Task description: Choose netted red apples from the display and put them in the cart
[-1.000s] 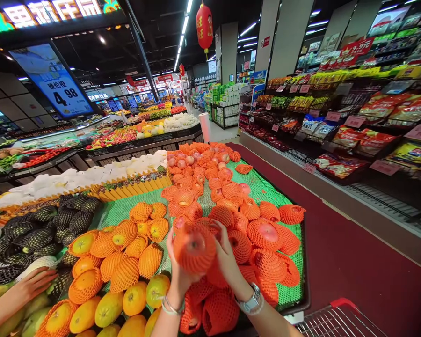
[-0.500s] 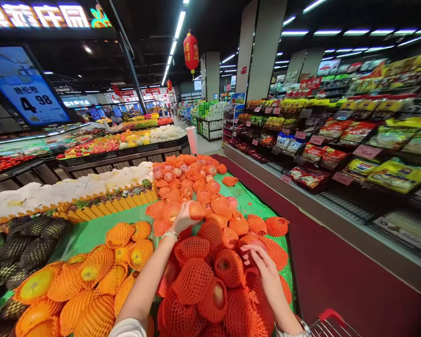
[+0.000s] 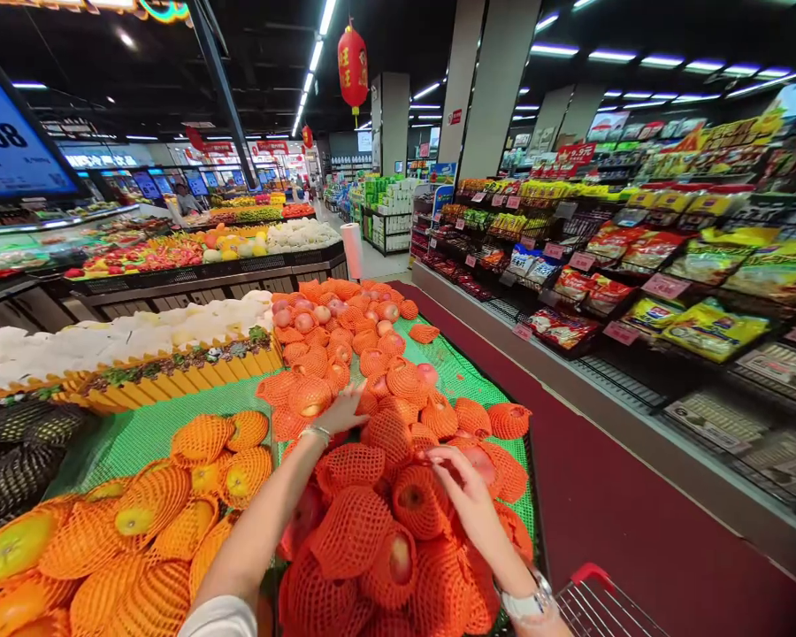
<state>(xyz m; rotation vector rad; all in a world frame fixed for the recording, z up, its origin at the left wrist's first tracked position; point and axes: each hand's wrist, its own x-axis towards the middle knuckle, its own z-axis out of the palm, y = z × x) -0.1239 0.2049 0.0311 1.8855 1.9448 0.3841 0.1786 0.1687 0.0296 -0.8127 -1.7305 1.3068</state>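
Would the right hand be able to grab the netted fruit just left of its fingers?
Probably yes: the netted fruit sits close beside the right hand, and nothing covers the side facing us, though neighbouring fruits crowd around it.

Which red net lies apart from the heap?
The red net near the green mat's right edge, well beyond the right hand: green shows around it, while the other red nets crowd against one another.
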